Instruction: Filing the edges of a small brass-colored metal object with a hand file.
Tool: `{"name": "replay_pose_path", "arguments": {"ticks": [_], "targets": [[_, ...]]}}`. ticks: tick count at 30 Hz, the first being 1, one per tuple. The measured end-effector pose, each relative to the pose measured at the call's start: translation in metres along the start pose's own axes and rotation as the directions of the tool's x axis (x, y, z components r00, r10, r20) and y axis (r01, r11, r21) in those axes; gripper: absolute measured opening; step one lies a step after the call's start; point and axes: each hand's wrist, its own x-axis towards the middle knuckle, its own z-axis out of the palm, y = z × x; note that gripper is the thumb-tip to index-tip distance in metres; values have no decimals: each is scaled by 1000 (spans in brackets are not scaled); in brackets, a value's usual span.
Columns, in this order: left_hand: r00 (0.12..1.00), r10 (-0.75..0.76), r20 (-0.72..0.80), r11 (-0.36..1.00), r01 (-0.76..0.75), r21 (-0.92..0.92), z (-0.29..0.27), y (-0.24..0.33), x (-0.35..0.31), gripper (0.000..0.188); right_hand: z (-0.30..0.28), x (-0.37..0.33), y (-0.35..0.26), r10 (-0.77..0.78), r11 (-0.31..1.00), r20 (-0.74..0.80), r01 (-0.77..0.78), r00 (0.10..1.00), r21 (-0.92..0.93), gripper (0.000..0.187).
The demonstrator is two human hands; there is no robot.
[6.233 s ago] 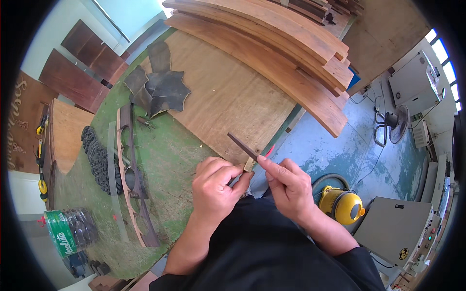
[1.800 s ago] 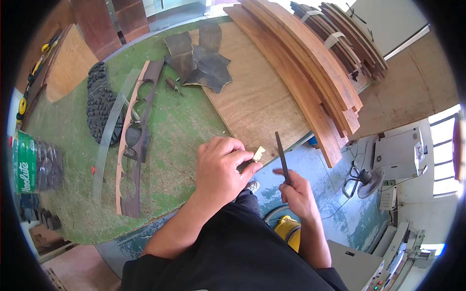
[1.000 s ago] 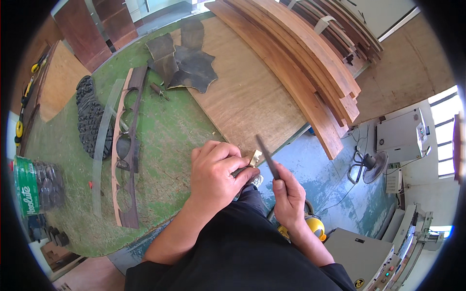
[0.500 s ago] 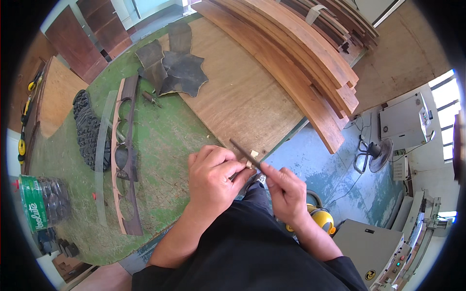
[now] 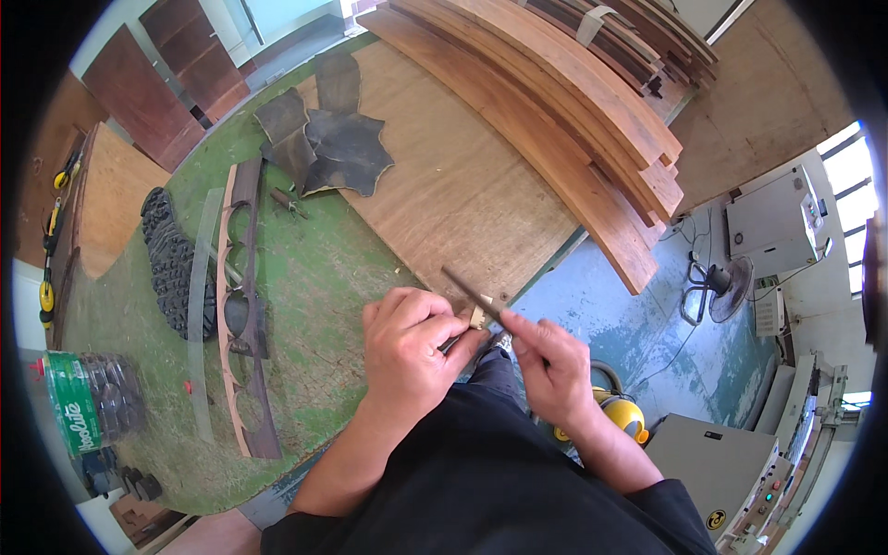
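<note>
My left hand [image 5: 409,344] pinches a small pale piece of wood [image 5: 479,315] between thumb and fingertips, at the near corner of the plywood sheet. In my right hand [image 5: 552,366] is a thin dark file [image 5: 465,286], gripped near its lower end and slanting up to the left. The file crosses the wood piece and appears to touch it. My left fingers cover most of the wood piece, and my right hand hides the file's near end.
On the green table [image 5: 314,305] lie a plywood sheet [image 5: 444,194], dark leather scraps [image 5: 347,148], a scalloped wooden strip [image 5: 242,305], a clear ruler [image 5: 203,305] and a black shoe sole [image 5: 171,254]. A plastic bottle [image 5: 106,398] stands left. Curved boards [image 5: 546,111] are stacked at the back.
The view has shifted slightly. My hands stay together, and a little more of the pale wood piece shows beside the file.
</note>
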Motion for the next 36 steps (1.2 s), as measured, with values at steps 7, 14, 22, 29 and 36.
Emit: {"name": "replay_pose_path", "arguments": {"ticks": [7,14,22,29,36], "targets": [[1000,8,0,1000,-8,-1,0,0,0,25,-3,-4,-4,-13,999,37,12,999,44,34],[1000,15,-10,1000,-15,9,2,0,0,25,-7,2,-7,3,1000,27,-4,1000,10,34],[1000,20,0,1000,-20,3,0,-1,0,25,-9,1,-12,0,1000,81,2,997,-17,34],[1000,-11,5,1000,11,2,-1,1,-1,24,-14,29,3,10,995,-117,-21,993,-99,31],[999,-40,-9,999,40,-17,0,-1,-1,22,-21,83,5,-85,950,-92,53,992,-308,14]]}}
